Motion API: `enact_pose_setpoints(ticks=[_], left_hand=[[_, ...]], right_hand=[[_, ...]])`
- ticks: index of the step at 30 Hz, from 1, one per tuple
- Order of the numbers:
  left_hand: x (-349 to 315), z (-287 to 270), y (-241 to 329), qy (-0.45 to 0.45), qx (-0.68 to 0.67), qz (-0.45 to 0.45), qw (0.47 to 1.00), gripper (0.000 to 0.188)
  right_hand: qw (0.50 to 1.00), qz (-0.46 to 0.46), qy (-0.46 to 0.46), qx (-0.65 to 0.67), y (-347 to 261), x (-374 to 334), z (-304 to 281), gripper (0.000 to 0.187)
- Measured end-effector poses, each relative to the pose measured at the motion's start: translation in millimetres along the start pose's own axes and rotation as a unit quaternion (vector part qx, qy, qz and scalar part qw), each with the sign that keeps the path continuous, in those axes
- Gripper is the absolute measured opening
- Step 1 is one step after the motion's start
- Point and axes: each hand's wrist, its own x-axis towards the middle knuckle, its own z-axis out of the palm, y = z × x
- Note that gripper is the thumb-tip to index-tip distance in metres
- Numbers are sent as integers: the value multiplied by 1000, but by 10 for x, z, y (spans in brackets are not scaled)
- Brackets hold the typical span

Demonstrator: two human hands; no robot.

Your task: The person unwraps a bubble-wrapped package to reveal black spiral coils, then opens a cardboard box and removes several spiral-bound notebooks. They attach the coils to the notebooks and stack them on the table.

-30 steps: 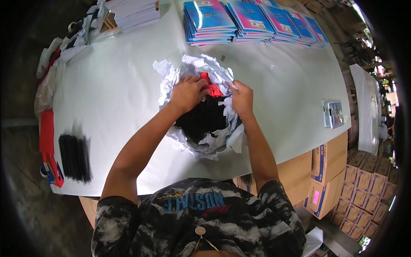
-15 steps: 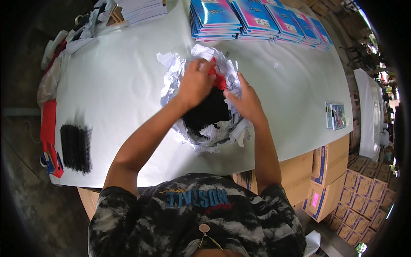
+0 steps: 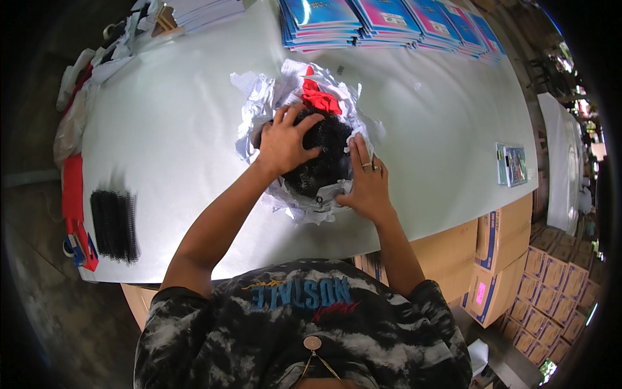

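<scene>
A ring of crumpled white paper (image 3: 251,107) lies on the white table, around a dark, tangled, curly-looking mass (image 3: 314,174) whose exact kind I cannot make out. At the mass's far side rests a crumpled red piece (image 3: 322,99), cloth-like, with a pointed end sticking up. My left hand (image 3: 282,146) lies over the left part of the black mass, fingers spread and bent, thumb pointing right across it. My right hand (image 3: 370,185), with rings on it, rests against the right edge of the paper, its fingers stretched and thumb apart.
Spiral-bound blue and pink notebooks (image 3: 389,19) stand in stacks along the far edge. A bundle of black coils (image 3: 115,225) sits at the left, near red strips (image 3: 72,188). Small packets (image 3: 512,164) lie at the right. Cardboard boxes (image 3: 502,233) fill the space below the table's right edge.
My left hand has left the red piece and come down onto the black mass. My right hand has moved nearer me along the paper's right edge. The red piece now lies uncovered.
</scene>
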Motion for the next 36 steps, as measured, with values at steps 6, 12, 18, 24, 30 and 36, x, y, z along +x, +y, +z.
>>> enact_pose_setpoints(ticks=[6, 12, 18, 24, 30, 36], left_hand=[[140, -146, -76, -39, -37, -22, 998, 56], [32, -81, -83, 5, -48, 23, 999, 60], [-513, 274, 384, 49, 92, 102, 989, 64], [45, 126, -29, 106, -22, -24, 994, 40], [359, 51, -152, 94, 30, -62, 993, 26], [366, -38, -234, 13, 12, -12, 1000, 32]], right_hand=[[996, -70, 25, 45, 215, -35, 34, 108], [994, -88, 12, 60, 298, -28, 25, 101], [993, -72, 88, -14, 121, -7, 147, 98], [995, -82, 50, -25, 186, -75, 109, 95], [995, -87, 49, -22, 197, -79, 139, 95], [995, -86, 47, -4, 189, -49, 145, 96]])
